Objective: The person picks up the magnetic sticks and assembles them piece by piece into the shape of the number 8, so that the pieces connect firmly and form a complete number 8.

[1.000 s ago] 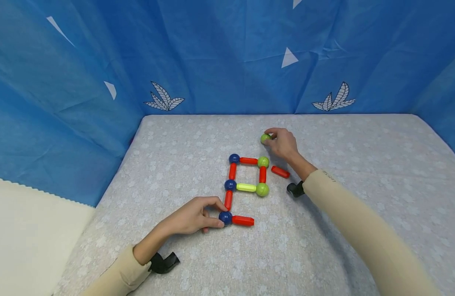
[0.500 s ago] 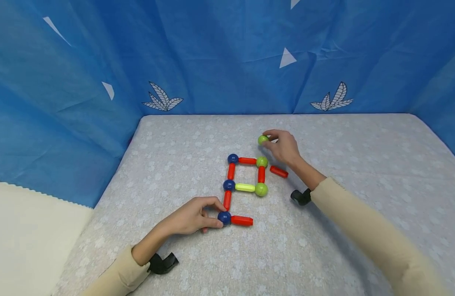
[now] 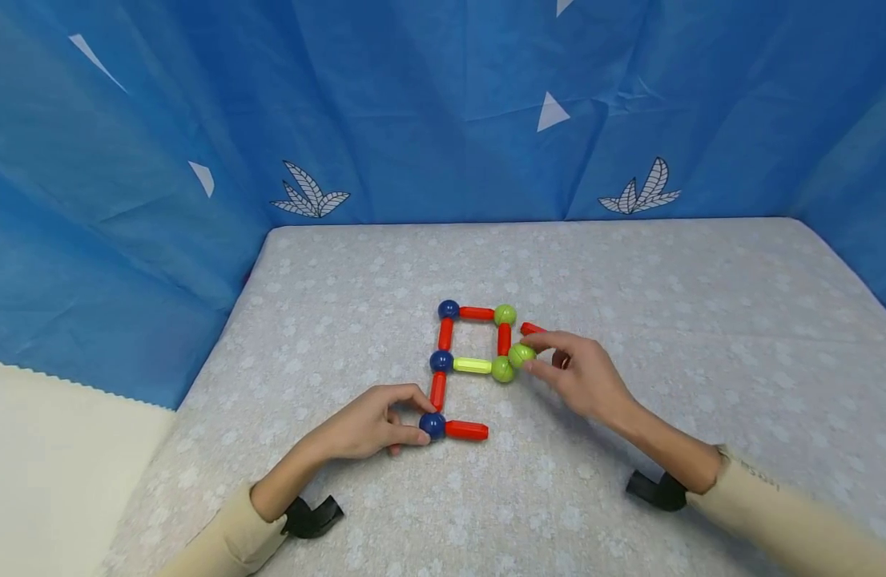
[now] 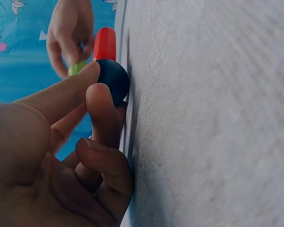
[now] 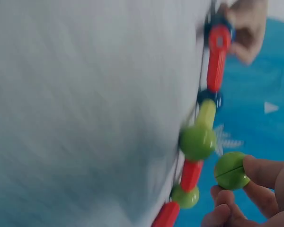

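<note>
My left hand [image 3: 376, 423] pinches the dark blue ball [image 3: 432, 425] at the near corner of a ball-and-stick construction lying on the table. From that ball a red stick [image 3: 467, 430] points right with its far end free, and another red stick [image 3: 438, 392] runs up to the middle blue ball [image 3: 441, 361]. A yellow-green stick [image 3: 473, 365] links that one to a green ball [image 3: 503, 369]. Between thumb and fingers my right hand [image 3: 585, 377] holds a loose green ball [image 5: 231, 171], just right of the construction, overlapping its green corner in the head view.
The upper square has a blue ball [image 3: 449, 310] and a green ball [image 3: 505, 315] at its far corners, joined by red sticks. One loose red stick [image 3: 533, 328] lies to the right, partly behind my right hand. A blue curtain [image 3: 443, 112] hangs behind the table [image 3: 356, 320].
My right hand has brought the green ball from beyond the construction back toward me, to beside its right green corner. My left hand keeps its grip on the blue ball.
</note>
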Motion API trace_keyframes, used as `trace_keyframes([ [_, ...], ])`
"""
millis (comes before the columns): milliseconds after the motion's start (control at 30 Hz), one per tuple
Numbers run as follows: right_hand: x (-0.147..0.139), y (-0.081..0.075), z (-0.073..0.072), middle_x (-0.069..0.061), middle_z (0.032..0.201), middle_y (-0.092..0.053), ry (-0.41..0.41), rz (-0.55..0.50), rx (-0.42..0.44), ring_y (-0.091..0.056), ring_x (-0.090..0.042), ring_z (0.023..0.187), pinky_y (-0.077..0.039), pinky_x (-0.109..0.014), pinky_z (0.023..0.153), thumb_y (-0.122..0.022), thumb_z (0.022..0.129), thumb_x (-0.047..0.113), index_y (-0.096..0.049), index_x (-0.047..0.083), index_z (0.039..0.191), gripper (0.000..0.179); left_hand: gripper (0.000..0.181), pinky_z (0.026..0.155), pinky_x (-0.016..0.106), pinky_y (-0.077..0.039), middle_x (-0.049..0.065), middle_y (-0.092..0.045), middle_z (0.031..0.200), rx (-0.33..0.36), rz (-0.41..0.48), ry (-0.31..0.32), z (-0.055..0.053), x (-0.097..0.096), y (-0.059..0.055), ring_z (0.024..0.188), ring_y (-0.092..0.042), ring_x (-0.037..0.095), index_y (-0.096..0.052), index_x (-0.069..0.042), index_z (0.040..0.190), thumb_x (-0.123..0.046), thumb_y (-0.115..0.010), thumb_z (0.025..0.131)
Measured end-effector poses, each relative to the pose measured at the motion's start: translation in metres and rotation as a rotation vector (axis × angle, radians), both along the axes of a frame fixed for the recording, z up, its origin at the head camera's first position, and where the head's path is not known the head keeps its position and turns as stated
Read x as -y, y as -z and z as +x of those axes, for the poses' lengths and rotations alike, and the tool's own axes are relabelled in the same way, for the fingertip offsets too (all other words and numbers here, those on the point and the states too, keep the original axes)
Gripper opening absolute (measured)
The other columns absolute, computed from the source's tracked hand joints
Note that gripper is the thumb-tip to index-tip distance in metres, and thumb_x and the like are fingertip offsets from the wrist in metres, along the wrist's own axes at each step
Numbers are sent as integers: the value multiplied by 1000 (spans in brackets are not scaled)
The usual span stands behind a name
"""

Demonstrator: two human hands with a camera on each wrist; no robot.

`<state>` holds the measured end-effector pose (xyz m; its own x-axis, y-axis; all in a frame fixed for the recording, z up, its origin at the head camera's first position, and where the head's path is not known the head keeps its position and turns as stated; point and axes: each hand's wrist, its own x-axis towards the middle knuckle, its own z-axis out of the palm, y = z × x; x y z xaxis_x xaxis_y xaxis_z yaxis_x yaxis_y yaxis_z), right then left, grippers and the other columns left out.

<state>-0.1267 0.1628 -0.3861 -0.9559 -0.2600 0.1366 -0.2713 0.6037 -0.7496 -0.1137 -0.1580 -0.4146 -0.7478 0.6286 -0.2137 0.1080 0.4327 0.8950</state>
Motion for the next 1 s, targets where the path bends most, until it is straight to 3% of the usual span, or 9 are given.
trace_keyframes([
  [133, 0, 5, 25, 5, 94, -67, -48, 21, 19, -50, -14, 65, -40, -26, 53, -79, 85, 9, -73, 13, 114, 30, 26, 48, 24, -44, 2, -60, 111, 0, 7, 1, 0, 1, 0, 53, -60, 16, -67, -21, 112, -22, -77, 88],
  [267, 3, 9, 38, 10, 87, -64, -82, 32, 67, -49, -10, 62, -41, -26, 54, -80, 83, 13, -74, 17, 111, 29, 26, 49, 24, -44, 2, -61, 110, -4, 7, -1, 0, 1, 0, 53, -60, 17, -67, -21, 111, -21, -77, 88],
  [533, 3, 20, 42, 9, 73, -58, -147, 40, 112, -47, -7, 58, -39, -25, 53, -79, 85, 16, -74, 19, 107, 23, 26, 50, 25, -45, 1, -62, 111, -2, 6, -5, 0, 1, 1, 54, -61, 17, -67, -21, 112, -22, -77, 88],
  [800, 5, 21, 44, 12, 82, -62, -185, 58, 172, -47, -7, 58, -40, -25, 53, -77, 87, 18, -73, 22, 108, 21, 25, 50, 25, -45, 1, -62, 110, -11, 11, -6, 1, 2, 1, 54, -61, 17, -67, -21, 111, -23, -77, 88],
  [1000, 8, 21, 43, 10, 79, -61, -203, 50, 195, -47, -7, 58, -40, -25, 52, -77, 88, 20, -73, 21, 109, 22, 25, 50, 26, -46, 0, -62, 109, -21, 8, -7, 1, 1, -1, 54, -60, 16, -67, -21, 111, -21, -78, 88],
])
